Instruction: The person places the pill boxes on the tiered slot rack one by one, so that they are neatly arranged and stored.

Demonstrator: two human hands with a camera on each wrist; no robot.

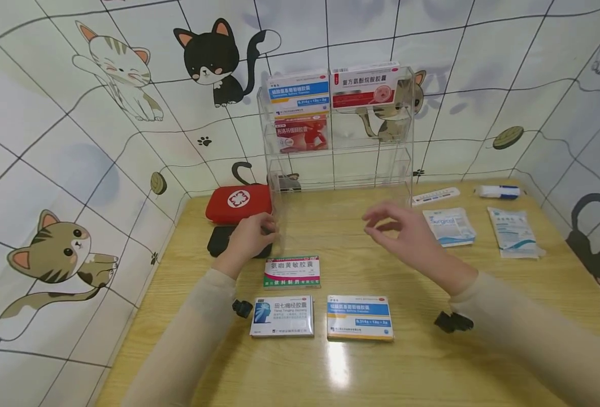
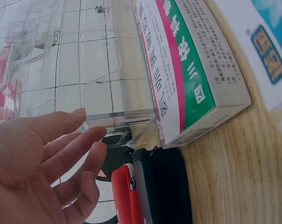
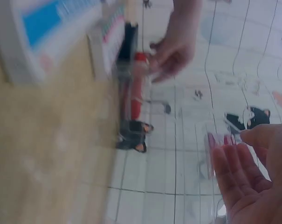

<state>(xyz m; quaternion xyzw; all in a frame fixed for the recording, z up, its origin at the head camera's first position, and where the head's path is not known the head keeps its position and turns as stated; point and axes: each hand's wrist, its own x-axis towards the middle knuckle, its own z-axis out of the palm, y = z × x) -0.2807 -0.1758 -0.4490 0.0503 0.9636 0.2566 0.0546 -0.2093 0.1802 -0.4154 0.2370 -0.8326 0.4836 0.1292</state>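
Note:
My left hand (image 1: 253, 234) hovers over a black zip case (image 1: 220, 242) beside the lower left edge of a clear acrylic rack (image 1: 338, 183). Its fingers are loosely bent with nothing between them; whether they touch the rack I cannot tell. My right hand (image 1: 399, 226) is in the air in front of the rack's right side, fingers relaxed and holding nothing. On the rack, a blue-and-white medicine box (image 1: 300, 96) stands above a red medicine box (image 1: 301, 134), beside a red-and-white box (image 1: 365, 86). A green-and-pink medicine box (image 2: 178, 74) lies on the table near the left hand.
Nearer the front lie a white medicine box (image 1: 282, 316) and another blue-and-white box (image 1: 360, 317). A red first-aid case (image 1: 224, 204) is at the back left. To the right are a thermometer pack (image 1: 436, 195), a mask packet (image 1: 450, 226), another packet (image 1: 514, 232) and a white tube (image 1: 498, 192).

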